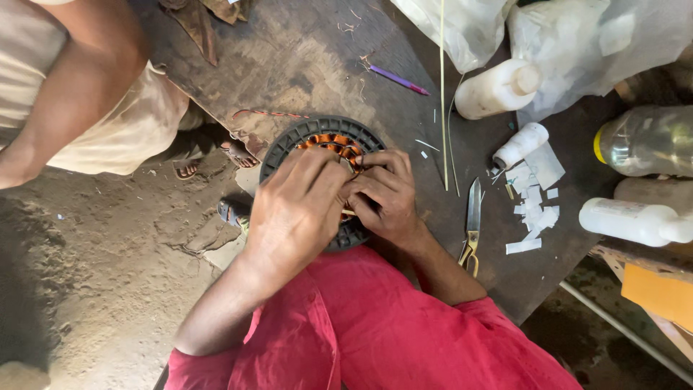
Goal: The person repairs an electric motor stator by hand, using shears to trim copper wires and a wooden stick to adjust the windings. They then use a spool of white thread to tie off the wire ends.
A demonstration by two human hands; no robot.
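While both hands are set on it, a round dark-grey ribbed motor stator with orange copper windings (321, 133) is seen resting at the near edge of a dark, worn wooden work board (303, 50), just above the person's red-clothed lap (375, 332). The left hand (296, 209) is laid over the lower half of the stator, its fingers curled forward and drawn together toward the windings. The right hand (386, 195) is placed just beside it, touching it, with fingertips bunched at the winding area; whether something small is pinched between them cannot be told. A pair of steel scissors with yellowish handles (473, 224) is noted lying on the board to the right of the right forearm, blades pointing away from the person. Small white paper strips and offcuts (534, 198) are scattered further right, near a small white plastic bottle lying on its side (520, 144). A larger white plastic bottle (498, 90) is found beyond it, against crumpled clear plastic bags (599, 43). A purple pen (398, 79) is recorded on the far part of the board, well apart from the hands. Another person's arm (65, 101), with pale clothing, is observed at the upper left, above the sandy ground (94, 274).
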